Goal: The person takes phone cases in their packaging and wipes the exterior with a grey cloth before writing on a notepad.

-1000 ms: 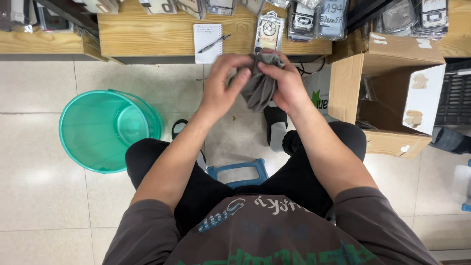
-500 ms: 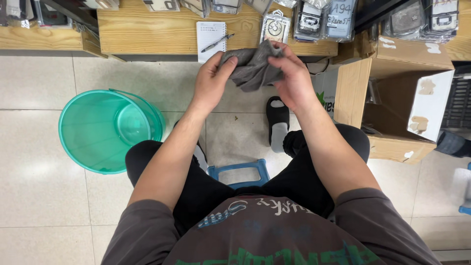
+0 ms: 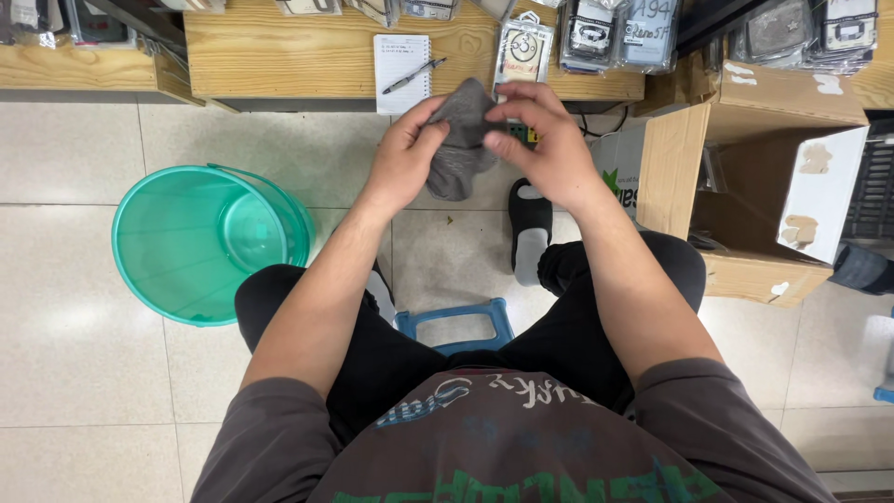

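Note:
A grey sock (image 3: pixel 463 138) hangs bunched between both of my hands, in front of a low wooden shelf (image 3: pixel 279 51). My left hand (image 3: pixel 406 152) pinches the sock's left side with thumb and fingers. On the other side, my right hand (image 3: pixel 549 142) grips its upper right edge. I sit on a small blue stool (image 3: pixel 454 321) with my knees apart.
A teal plastic bucket (image 3: pixel 207 240) stands on the tiled floor at my left. A notepad (image 3: pixel 401 58) with a pen and several packaged goods lie on the shelf. An open cardboard box (image 3: pixel 759 186) is at the right. A black slipper (image 3: pixel 530 228) covers my right foot.
My hands have drawn closer together and bunched the sock into a tighter bundle; the sock no longer spreads between them.

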